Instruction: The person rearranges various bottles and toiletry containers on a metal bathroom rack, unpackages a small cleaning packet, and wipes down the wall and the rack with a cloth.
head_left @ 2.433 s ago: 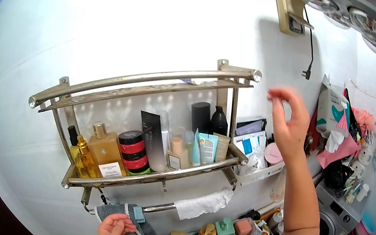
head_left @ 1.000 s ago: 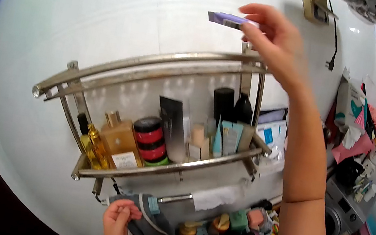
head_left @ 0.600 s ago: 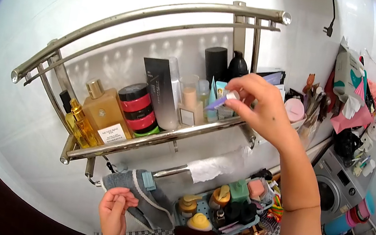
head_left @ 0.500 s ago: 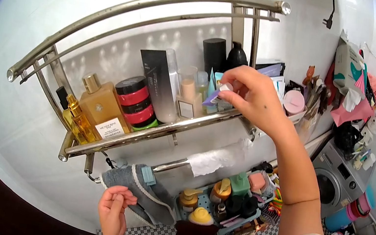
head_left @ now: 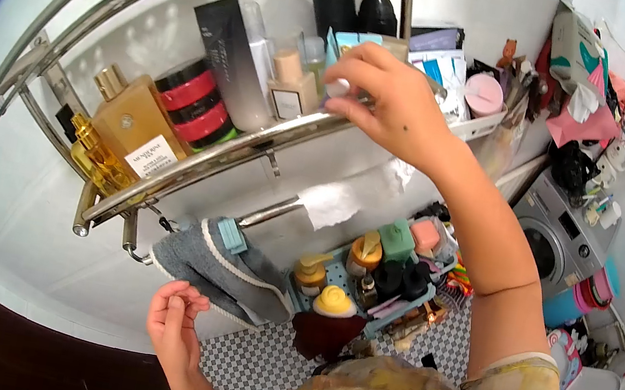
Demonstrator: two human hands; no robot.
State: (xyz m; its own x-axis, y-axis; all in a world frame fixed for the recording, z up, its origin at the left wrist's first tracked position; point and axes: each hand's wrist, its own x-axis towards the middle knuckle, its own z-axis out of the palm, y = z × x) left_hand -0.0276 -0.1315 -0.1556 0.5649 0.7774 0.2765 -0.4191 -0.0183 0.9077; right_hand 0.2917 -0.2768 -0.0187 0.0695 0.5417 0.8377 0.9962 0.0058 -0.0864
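My right hand [head_left: 382, 99] reaches to the right part of the metal shelf, closed in a pinch on a small tube with a white cap [head_left: 338, 88]. Most of the tube is hidden by the fingers. Close by on the shelf are a beige bottle [head_left: 289, 98], a clear-capped bottle [head_left: 314, 53] and light-blue packaging [head_left: 355, 40]. Lower down, my left hand [head_left: 176, 321] hangs in front of the grey towel [head_left: 233, 273], its fingers curled with the thumb against them. Nothing shows in it.
The shelf's front rail [head_left: 193, 167] runs below a perfume bottle [head_left: 138, 125], stacked red-and-black jars [head_left: 192, 100] and a dark tube [head_left: 228, 57]. Underneath hang a paper roll [head_left: 331, 205] and a blue basket of bottles [head_left: 352, 280]. A washing machine [head_left: 555, 227] stands right.
The view has shifted, so the shelf sits further left and higher. My right hand still pinches the small tube, now nearer the beige bottle. My left hand keeps its curl.
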